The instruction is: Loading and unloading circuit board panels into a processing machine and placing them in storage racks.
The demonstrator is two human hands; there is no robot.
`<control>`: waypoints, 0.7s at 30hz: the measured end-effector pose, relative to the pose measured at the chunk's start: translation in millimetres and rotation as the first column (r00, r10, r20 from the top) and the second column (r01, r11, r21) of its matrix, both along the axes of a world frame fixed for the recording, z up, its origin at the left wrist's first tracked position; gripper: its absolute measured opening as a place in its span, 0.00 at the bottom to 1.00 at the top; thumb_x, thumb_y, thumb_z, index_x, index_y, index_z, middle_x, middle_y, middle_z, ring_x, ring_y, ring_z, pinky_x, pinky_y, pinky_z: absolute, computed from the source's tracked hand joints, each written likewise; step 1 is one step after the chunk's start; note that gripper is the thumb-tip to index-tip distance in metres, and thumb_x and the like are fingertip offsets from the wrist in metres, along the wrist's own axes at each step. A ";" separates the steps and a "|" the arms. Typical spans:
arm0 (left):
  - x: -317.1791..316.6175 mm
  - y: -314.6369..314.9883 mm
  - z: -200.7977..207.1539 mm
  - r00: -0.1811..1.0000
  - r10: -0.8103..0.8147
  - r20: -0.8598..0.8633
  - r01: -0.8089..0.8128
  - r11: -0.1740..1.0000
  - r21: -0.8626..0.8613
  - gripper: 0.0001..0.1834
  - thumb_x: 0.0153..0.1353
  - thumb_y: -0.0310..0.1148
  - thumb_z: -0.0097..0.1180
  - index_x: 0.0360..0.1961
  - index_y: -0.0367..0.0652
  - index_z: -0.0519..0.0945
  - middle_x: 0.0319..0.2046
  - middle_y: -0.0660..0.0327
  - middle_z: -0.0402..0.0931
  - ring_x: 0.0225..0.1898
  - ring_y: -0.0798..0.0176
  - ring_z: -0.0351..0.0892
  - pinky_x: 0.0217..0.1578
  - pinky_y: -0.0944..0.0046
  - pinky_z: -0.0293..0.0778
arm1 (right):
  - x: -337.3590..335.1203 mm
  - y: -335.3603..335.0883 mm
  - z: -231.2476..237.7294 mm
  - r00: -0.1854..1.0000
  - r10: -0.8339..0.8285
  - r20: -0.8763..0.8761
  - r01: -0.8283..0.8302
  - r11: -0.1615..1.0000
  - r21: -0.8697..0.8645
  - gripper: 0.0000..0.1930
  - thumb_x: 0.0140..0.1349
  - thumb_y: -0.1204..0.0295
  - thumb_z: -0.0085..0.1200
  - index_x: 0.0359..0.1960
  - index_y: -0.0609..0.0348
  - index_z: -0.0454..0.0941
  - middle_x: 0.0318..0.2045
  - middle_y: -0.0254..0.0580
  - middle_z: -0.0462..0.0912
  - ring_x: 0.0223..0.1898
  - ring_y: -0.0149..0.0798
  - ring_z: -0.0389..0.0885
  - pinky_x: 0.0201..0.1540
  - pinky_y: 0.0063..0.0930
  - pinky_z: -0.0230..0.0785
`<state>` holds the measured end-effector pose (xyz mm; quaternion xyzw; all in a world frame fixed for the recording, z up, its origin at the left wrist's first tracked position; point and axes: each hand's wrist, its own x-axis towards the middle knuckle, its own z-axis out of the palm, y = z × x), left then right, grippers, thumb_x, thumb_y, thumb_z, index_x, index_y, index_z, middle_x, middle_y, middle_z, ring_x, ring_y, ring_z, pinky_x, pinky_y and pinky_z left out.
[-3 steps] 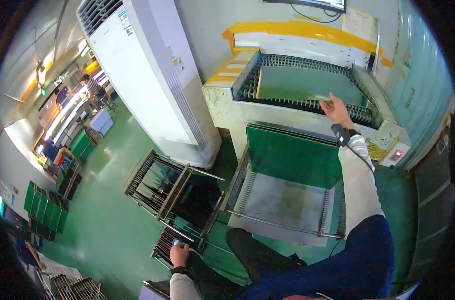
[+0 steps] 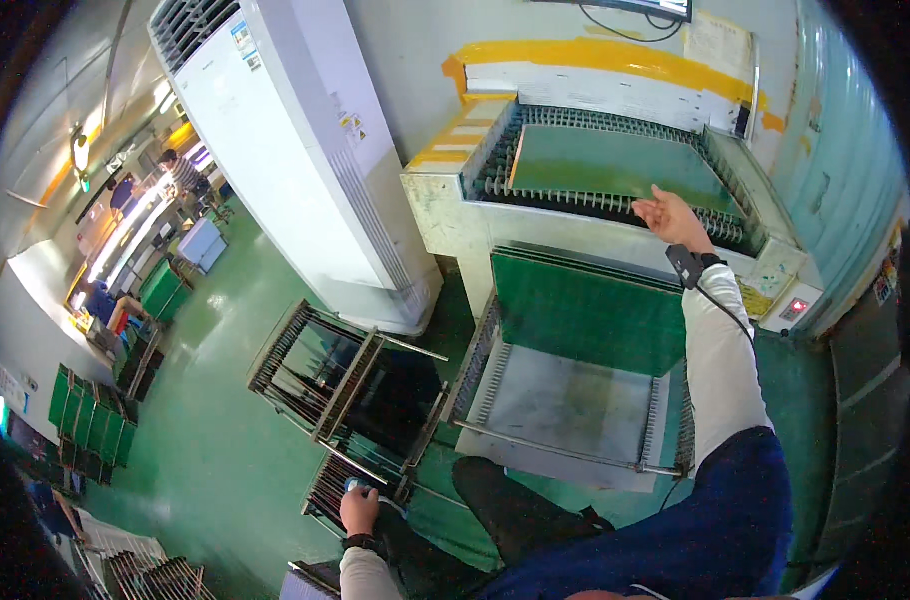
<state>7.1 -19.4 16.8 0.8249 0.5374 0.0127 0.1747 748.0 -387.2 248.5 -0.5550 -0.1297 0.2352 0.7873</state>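
Note:
A green flat panel [image 2: 615, 160] lies on the rows of rollers [image 2: 575, 203] of a conveyor machine in front of me. At its near right edge is my right hand [image 2: 667, 216], fingers loosely spread and holding nothing; whether a fingertip touches the panel I cannot tell. Below the machine stands a slotted rack [image 2: 550, 441] with several green panels [image 2: 587, 310] upright at its far end. My left hand [image 2: 359, 510] is low down by my leg, closed around a small pale-blue thing [image 2: 354, 485] that the fingers mostly hide, close to a lower rack [image 2: 327, 488].
A tall white air conditioner [image 2: 305, 150] stands left of the machine. Another slotted rack [image 2: 347, 375] holds dark panels beside my legs. A grey metal cabinet [image 2: 870, 410] is at the right. Farther left, people sit at a lit bench [image 2: 125, 240], near more green panels [image 2: 90, 420].
The panel has shifted slightly away and left on the rollers. My right hand's fingers have spread apart at its edge. My left hand stays where it was.

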 end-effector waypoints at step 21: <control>16.5 -8.9 5.1 0.999 0.040 -0.005 -0.040 0.999 -0.010 0.23 0.52 0.49 0.56 0.28 0.35 0.84 0.30 0.42 0.80 0.35 0.42 0.80 0.40 0.48 0.75 | 25.4 90.6 17.1 0.491 0.454 0.744 0.743 0.228 -0.629 0.32 0.62 0.42 0.44 0.60 0.48 0.72 0.63 0.48 0.68 0.65 0.51 0.62 0.65 0.47 0.56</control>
